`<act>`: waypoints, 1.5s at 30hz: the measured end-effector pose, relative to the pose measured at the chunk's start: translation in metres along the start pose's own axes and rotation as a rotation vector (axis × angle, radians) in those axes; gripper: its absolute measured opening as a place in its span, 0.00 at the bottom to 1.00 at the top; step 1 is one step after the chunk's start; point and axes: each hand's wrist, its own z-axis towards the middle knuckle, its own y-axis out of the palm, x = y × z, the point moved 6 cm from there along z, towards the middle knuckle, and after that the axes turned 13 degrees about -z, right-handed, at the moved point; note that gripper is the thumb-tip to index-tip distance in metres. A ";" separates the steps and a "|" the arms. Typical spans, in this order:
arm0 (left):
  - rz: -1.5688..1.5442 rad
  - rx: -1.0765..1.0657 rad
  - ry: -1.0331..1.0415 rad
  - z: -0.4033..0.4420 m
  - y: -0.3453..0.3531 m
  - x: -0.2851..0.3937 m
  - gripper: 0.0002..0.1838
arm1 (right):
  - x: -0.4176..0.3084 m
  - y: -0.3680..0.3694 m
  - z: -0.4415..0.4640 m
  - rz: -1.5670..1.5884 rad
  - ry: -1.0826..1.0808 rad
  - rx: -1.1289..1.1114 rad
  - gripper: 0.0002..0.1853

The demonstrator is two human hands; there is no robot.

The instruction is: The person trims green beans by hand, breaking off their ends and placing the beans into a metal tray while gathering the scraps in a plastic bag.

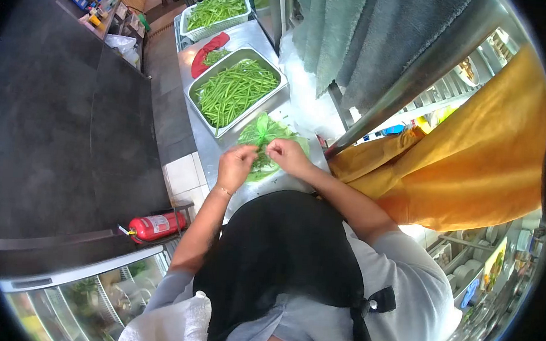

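A thin green plastic bag [264, 125] lies on the metal table right in front of me, with its top gathered into a bunch. Chopped green bits show through its lower part. My left hand [237, 166] is closed at the left side of the gathered neck, fingers pinched together. From the right, my right hand [289, 156] pinches the bag near the same spot. Just beyond the bag stands a steel pan [282, 79] filled with long green beans [237, 92].
Farther along the table [192, 106] are a red cloth [206, 55] and a white basket [216, 29] of green pods. Grey towels [381, 39] and a yellow cloth [473, 164] hang at the right. A fire extinguisher [158, 226] stands lower left.
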 end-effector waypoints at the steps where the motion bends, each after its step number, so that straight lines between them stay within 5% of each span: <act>1: 0.000 0.000 0.001 -0.001 0.000 0.005 0.05 | -0.004 -0.004 -0.001 -0.001 -0.001 0.001 0.05; 4: 0.211 -0.119 0.142 -0.009 0.012 0.023 0.04 | -0.031 -0.007 -0.006 -0.309 -0.227 -0.028 0.05; 7: 0.184 -0.057 0.227 -0.006 0.009 0.025 0.02 | -0.023 0.004 -0.003 -0.027 -0.106 -0.097 0.05; 10: -0.015 0.085 0.189 0.002 -0.003 0.043 0.02 | -0.015 0.015 0.000 0.821 0.342 -0.251 0.04; 13: -0.098 0.275 0.262 0.031 -0.026 0.073 0.02 | -0.022 -0.001 0.010 0.814 0.311 -0.125 0.04; 15: -0.153 0.364 0.279 0.069 -0.046 0.069 0.03 | -0.017 -0.013 0.019 0.563 0.236 -0.078 0.05; 18: -0.193 0.378 0.075 0.110 -0.069 0.079 0.04 | -0.032 -0.033 0.014 -0.309 -0.033 0.042 0.14; 19: -0.130 0.342 0.048 0.119 -0.070 0.072 0.04 | -0.034 -0.036 0.008 -0.316 -0.031 0.033 0.14; 21: -0.072 0.315 0.025 0.120 -0.064 0.055 0.04 | -0.049 -0.057 -0.001 -0.989 -0.105 0.339 0.19; 23: 0.029 0.024 0.228 0.103 -0.025 0.033 0.03 | -0.016 -0.057 -0.004 -1.047 -0.004 0.281 0.20; 27: 0.322 -0.566 0.066 0.050 0.060 -0.025 0.09 | 0.053 -0.046 -0.012 -0.943 0.237 0.026 0.18; 33: 0.361 -0.380 0.128 0.031 0.088 -0.040 0.12 | 0.051 -0.052 -0.016 -0.251 0.299 0.226 0.15; 40: 0.548 -0.419 0.254 0.039 0.103 -0.045 0.09 | 0.037 -0.069 -0.009 -0.387 0.330 0.241 0.15; 43: 0.502 -0.426 0.352 0.037 0.093 -0.044 0.08 | 0.046 -0.073 -0.010 -0.474 0.338 0.290 0.14; 45: 0.204 -0.252 0.460 0.035 0.073 -0.027 0.07 | 0.051 -0.074 -0.012 -0.591 0.398 0.263 0.14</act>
